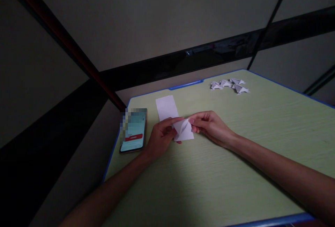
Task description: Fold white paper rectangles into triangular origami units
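A small white piece of paper (187, 134) is held up between my two hands above the table, with a raised diagonal flap along its upper part. My left hand (162, 133) grips its left edge, thumb in front and fingers partly behind it. At the upper right corner, my right hand (209, 124) pinches the flap between thumb and fingers. Just behind my left hand lies a flat stack or sheet of white paper (166, 107), its near end covered by the fingers.
A lit smartphone (134, 131) lies at the table's left edge. Several folded white paper figures (229, 84) are grouped at the far right. The light green table (251, 185) has a blue rim, and wall panels (178, 21) rise behind it.
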The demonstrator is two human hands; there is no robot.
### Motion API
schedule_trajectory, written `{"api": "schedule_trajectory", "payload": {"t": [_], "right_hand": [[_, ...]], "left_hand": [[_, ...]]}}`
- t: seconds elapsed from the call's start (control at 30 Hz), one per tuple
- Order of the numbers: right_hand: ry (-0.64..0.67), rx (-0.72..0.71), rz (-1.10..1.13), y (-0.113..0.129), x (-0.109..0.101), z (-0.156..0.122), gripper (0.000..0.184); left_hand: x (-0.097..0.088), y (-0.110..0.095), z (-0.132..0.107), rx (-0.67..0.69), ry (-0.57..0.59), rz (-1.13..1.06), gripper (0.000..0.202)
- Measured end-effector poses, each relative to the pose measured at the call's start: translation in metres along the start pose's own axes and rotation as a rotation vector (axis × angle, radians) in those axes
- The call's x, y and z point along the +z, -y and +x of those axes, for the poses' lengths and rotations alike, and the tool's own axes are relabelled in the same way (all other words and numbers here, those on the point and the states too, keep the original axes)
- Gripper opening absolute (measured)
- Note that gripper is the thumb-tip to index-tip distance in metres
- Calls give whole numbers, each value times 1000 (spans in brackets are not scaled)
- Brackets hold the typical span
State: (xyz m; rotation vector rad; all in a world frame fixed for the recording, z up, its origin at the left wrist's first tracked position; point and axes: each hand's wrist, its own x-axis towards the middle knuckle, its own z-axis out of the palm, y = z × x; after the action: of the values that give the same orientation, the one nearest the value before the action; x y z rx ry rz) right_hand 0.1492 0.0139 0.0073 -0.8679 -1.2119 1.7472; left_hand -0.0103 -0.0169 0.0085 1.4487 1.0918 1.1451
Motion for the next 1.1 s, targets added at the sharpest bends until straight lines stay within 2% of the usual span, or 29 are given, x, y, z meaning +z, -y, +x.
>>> {"api": "schedule_trajectory", "payload": {"t": [0.37,0.63,0.93,1.1], "right_hand": [[24,-94,-90,-2,-2,0,13],[71,-29,3,1,1,0,12],[74,-92,-229,-1,1,-1,27],[64,-135,-260,0,2,-3,28]], "left_hand": [[-1,-2,-1,93,31,-63,16],[1,-1,-2,71,12,-74,15],[3,-2,-3,59,31,-81,15],[5,-3,-3,64,37,-62,15]]}}
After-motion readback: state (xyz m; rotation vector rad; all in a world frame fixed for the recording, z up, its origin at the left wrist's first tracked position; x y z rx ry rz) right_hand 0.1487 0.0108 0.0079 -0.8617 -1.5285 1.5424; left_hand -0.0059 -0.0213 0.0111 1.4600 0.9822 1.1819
